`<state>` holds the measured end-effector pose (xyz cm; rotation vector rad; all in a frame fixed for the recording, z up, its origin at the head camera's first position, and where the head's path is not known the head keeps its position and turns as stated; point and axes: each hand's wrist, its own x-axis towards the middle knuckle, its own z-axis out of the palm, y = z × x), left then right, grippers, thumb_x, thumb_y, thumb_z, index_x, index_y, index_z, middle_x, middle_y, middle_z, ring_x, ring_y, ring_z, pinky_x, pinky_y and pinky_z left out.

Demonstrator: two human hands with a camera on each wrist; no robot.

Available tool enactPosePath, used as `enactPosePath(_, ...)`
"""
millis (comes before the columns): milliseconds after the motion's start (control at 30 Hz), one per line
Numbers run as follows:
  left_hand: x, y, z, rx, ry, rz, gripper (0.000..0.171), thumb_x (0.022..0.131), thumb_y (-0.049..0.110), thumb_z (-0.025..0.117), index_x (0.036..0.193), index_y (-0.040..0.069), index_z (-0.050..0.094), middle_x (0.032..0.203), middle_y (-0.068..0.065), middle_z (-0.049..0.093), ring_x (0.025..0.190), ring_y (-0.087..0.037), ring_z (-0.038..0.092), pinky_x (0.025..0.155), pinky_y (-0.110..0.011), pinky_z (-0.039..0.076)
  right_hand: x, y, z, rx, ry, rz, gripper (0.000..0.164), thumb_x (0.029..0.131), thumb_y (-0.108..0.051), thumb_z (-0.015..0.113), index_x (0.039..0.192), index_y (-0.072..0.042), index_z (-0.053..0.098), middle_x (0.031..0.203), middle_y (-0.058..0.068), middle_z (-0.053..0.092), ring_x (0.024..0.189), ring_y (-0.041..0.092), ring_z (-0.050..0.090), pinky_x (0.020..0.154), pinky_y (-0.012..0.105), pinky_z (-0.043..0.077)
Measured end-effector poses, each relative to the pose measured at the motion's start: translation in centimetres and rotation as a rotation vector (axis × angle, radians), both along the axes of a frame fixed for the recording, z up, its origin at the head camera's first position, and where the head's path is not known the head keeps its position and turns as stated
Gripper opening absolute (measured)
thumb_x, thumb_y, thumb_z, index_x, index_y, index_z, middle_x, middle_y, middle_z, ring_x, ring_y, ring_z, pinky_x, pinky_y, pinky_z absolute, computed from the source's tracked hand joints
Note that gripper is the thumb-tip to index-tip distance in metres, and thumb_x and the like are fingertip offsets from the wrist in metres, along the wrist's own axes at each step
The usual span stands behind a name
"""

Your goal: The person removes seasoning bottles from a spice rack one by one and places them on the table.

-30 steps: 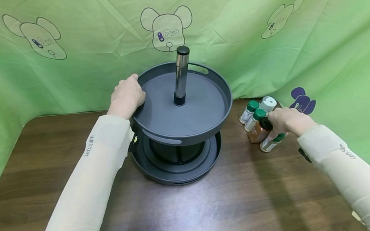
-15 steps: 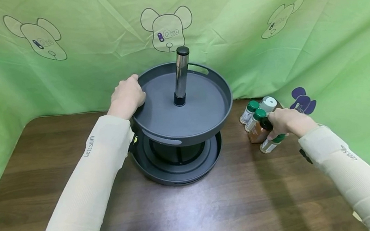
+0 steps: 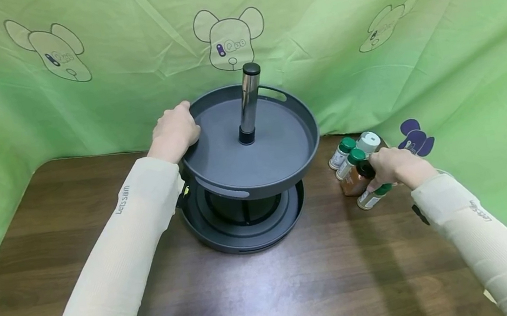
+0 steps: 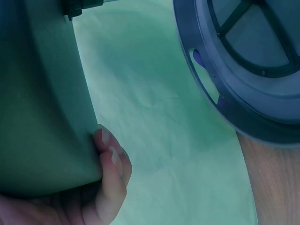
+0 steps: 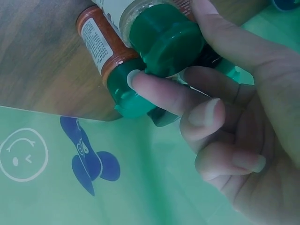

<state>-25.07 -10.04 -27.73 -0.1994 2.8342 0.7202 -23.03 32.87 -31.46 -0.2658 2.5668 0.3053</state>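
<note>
My left hand grips the left edge of the grey upper tray of a two-tier round stand. Its fingers curl round that rim in the left wrist view. A silver post with a black top rises from the tray's middle; the wider base tray sits below. At the right, my right hand pinches a green-capped spice bottle between thumb and fingers. Beside it are a red-brown bottle with a green cap and a black-capped brown bottle.
Two more green-capped bottles and a white-capped one stand close together behind the right hand's fingers. A green curtain with printed bear heads hangs directly behind the brown wooden table.
</note>
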Motion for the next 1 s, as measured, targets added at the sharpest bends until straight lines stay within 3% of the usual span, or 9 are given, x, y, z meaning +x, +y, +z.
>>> enactPosePath(233,-0.03,-0.07,-0.07,-0.002,0.008,0.006,0.058,0.097,0.016,0.043,0.153,0.017,0.029,0.14,-0.025,0.051,0.114,-0.04,0.058,0.092,-0.05,0.051,-0.08,0.27,0.01,-0.016,-0.001,0.013,0.044,0.078,-0.046,0.08,0.081,-0.006,0.061,0.078,0.008,0.059,0.066,0.023,0.055,0.057,0.033,0.046)
enactPosePath(467,-0.04,-0.18,-0.16,-0.005,0.004,0.005,0.059,0.097,0.016,0.043,0.154,0.017,0.028,0.139,-0.025,0.051,0.113,-0.04,0.059,0.091,-0.05,0.052,-0.34,-0.16,0.26,-0.09,-0.199,-0.113,0.034,0.08,-0.026,0.081,0.084,-0.002,0.057,0.056,-0.002,0.047,0.048,0.008,0.045,0.047,0.02,0.038)
enactPosePath(567,-0.09,-0.03,-0.18,-0.003,0.004,0.0,0.059,0.097,0.016,0.043,0.154,0.017,0.028,0.14,-0.025,0.051,0.113,-0.04,0.059,0.09,-0.05,0.052,-0.23,-0.31,0.24,-0.088,-0.235,-0.13,0.03,0.079,-0.015,0.079,0.089,0.001,0.055,0.055,-0.002,0.047,0.045,0.006,0.044,0.045,0.017,0.037)
enactPosePath(733,-0.12,0.06,-0.12,-0.009,0.005,0.002,0.059,0.097,0.016,0.043,0.154,0.017,0.028,0.141,-0.025,0.05,0.116,-0.04,0.058,0.092,-0.05,0.051,-0.23,-0.46,0.22,-0.06,-0.192,-0.085,0.021,0.076,-0.005,0.073,0.084,0.001,0.054,0.063,0.004,0.054,0.045,0.007,0.047,0.044,0.017,0.039)
enactPosePath(1000,-0.12,0.07,-0.11,-0.006,0.007,-0.008,0.059,0.097,0.016,0.042,0.154,0.016,0.027,0.141,-0.026,0.05,0.116,-0.041,0.057,0.093,-0.05,0.051,-0.16,-0.41,-0.15,-0.015,-0.092,-0.026,0.019,0.072,-0.005,0.072,0.08,0.0,0.056,0.075,0.013,0.058,0.05,0.016,0.06,0.045,0.02,0.045)
